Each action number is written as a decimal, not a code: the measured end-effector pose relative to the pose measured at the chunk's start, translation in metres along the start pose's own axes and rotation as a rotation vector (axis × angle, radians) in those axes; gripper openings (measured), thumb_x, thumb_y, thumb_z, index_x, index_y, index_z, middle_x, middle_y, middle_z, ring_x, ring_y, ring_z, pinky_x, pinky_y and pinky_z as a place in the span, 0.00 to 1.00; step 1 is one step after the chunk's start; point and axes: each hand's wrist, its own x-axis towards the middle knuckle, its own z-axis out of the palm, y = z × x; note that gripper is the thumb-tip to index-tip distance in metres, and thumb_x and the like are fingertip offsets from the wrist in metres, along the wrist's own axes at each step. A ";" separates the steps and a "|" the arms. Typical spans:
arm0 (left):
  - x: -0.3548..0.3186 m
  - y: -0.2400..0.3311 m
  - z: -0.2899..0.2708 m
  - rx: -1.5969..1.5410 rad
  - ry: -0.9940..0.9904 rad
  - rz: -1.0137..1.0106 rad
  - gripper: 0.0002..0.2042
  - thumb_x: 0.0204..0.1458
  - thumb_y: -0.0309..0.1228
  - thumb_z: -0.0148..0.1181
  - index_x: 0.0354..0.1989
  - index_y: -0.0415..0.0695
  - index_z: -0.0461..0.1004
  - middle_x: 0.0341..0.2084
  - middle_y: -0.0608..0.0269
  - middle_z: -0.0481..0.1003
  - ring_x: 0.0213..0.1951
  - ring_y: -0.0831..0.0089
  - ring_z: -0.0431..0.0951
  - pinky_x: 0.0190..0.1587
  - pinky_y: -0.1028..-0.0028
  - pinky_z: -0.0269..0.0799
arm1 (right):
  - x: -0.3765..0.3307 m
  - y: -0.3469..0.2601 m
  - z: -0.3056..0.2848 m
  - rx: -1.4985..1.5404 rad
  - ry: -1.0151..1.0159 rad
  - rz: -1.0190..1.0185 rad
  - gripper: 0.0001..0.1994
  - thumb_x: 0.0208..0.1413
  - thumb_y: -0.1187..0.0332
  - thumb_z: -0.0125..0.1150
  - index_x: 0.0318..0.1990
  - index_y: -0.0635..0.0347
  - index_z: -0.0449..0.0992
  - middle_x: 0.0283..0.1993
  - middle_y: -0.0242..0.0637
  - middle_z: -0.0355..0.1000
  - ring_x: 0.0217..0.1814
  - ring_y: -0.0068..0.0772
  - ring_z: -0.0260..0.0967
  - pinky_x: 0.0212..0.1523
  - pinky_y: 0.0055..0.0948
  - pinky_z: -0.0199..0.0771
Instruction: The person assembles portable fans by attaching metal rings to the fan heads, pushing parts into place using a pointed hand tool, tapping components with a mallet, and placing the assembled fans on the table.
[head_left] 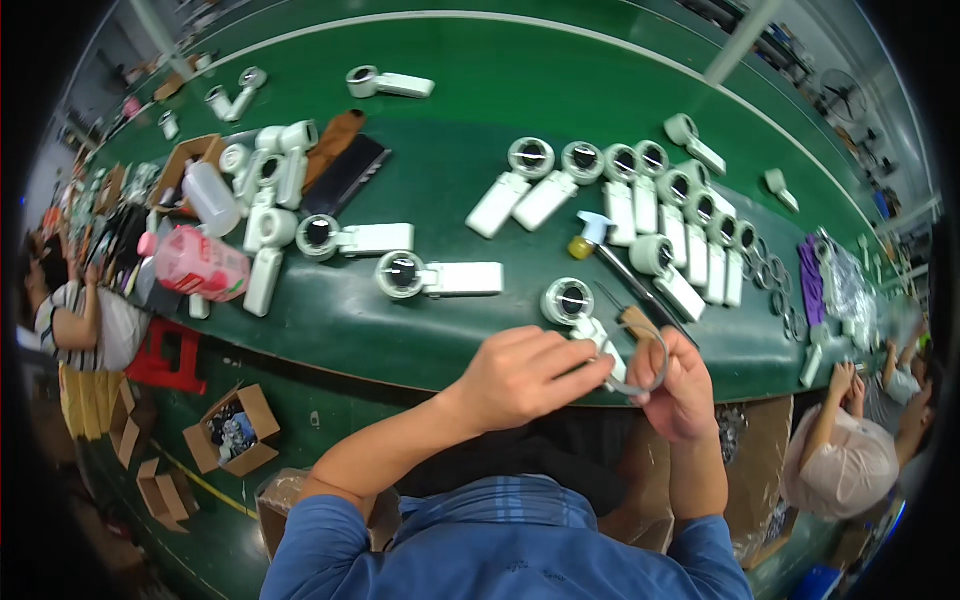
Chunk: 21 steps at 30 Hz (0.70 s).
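Observation:
A thin grey ring [660, 372] is held over the front edge of the green workbench. My right hand [684, 388] pinches its right side between thumb and fingers. From the left, my left hand [530, 372] closes its fingertips on the ring's other side; the exact grip is partly hidden. Just beyond my hands lies a white handheld fan [568, 301] with a round head, its handle partly covered by my left fingers. A wooden-handled awl [636, 322] lies beside that handle, behind the ring.
Several white handheld fans [497, 205] lie across the bench [440, 335]. A small spray bottle [588, 236] and a dark rod [645, 290] are ahead. Loose grey rings [778, 270] lie right. A pink bottle [200, 264] stands left. Co-workers [845, 450] sit at both sides.

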 end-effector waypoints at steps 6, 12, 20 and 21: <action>-0.015 -0.003 0.022 -0.317 0.070 -0.086 0.07 0.50 0.30 0.71 0.36 0.42 0.82 0.30 0.64 0.80 0.30 0.69 0.81 0.31 0.74 0.73 | 0.025 0.015 0.022 -0.385 0.352 -0.250 0.17 0.69 0.58 0.56 0.49 0.66 0.70 0.38 0.39 0.72 0.31 0.26 0.67 0.34 0.22 0.69; -0.019 -0.030 0.033 -0.684 -0.196 -0.524 0.21 0.49 0.33 0.73 0.50 0.40 0.75 0.45 0.58 0.77 0.29 0.69 0.75 0.35 0.73 0.73 | 0.034 0.022 -0.032 -0.505 0.177 -0.066 0.13 0.68 0.66 0.56 0.52 0.67 0.73 0.38 0.39 0.75 0.31 0.24 0.69 0.32 0.22 0.69; -0.037 -0.070 0.047 -0.333 -0.222 -0.446 0.52 0.41 0.40 0.79 0.73 0.43 0.52 0.65 0.53 0.63 0.30 0.67 0.69 0.37 0.71 0.72 | 0.065 0.031 -0.037 -0.483 0.115 0.298 0.10 0.65 0.74 0.59 0.50 0.69 0.76 0.34 0.35 0.77 0.32 0.19 0.71 0.33 0.19 0.72; -0.036 -0.072 0.049 -0.325 -0.247 -0.443 0.52 0.42 0.40 0.79 0.74 0.44 0.51 0.66 0.53 0.63 0.30 0.67 0.69 0.37 0.71 0.72 | 0.066 0.032 -0.036 -0.470 0.110 0.301 0.10 0.64 0.73 0.60 0.49 0.69 0.77 0.34 0.35 0.77 0.32 0.18 0.71 0.33 0.19 0.72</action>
